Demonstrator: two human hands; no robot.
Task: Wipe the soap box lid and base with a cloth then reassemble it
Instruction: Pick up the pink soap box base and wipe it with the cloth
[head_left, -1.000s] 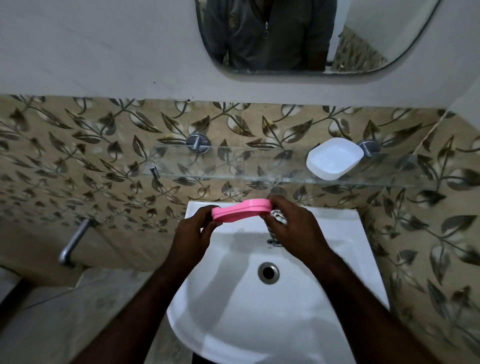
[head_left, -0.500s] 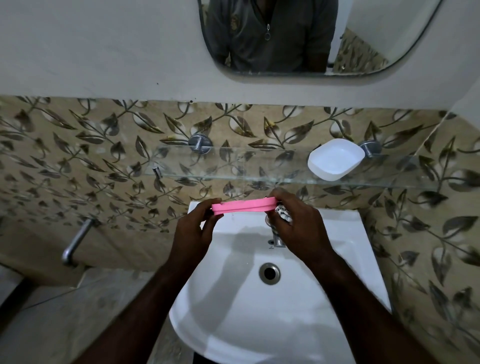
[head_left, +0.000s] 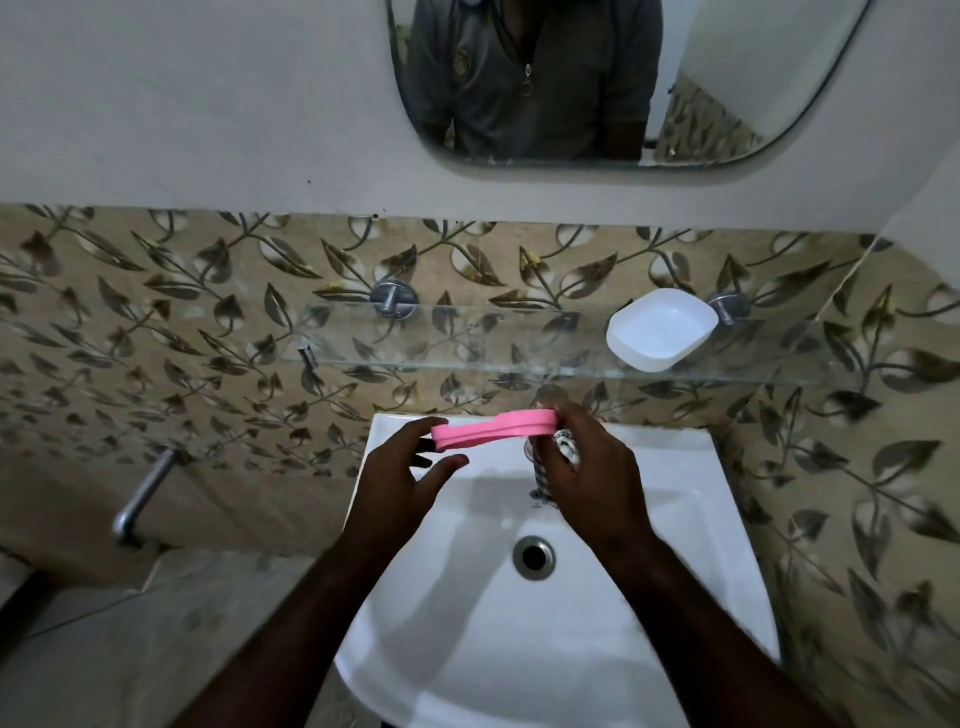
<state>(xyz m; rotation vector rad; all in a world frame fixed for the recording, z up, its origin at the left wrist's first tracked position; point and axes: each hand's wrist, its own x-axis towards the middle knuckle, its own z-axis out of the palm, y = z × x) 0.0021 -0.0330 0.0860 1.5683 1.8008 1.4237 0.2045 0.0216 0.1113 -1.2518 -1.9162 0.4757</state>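
I hold the pink soap box lid (head_left: 493, 428) edge-on over the back of the white sink (head_left: 675, 519). My right hand (head_left: 587, 483) pinches the lid's right end and also keeps a small white patterned cloth (head_left: 566, 447) bunched under its fingers. My left hand (head_left: 400, 483) is at the lid's left end with fingers spread and the thumb a little below the lid, not gripping it. The white soap box base (head_left: 660, 332) lies open side up on the glass shelf (head_left: 415, 338), up and to the right of my hands.
The metal tap (head_left: 537, 467) is mostly hidden behind my right hand. The drain (head_left: 533, 557) sits mid-basin. A mirror (head_left: 727, 104) hangs above the shelf, and a metal pipe (head_left: 140, 499) juts from the tiled wall at left.
My left hand has loosened from the lid's left end and spread its fingers. The lid now tilts slightly, its right end higher, held by the right hand alone.
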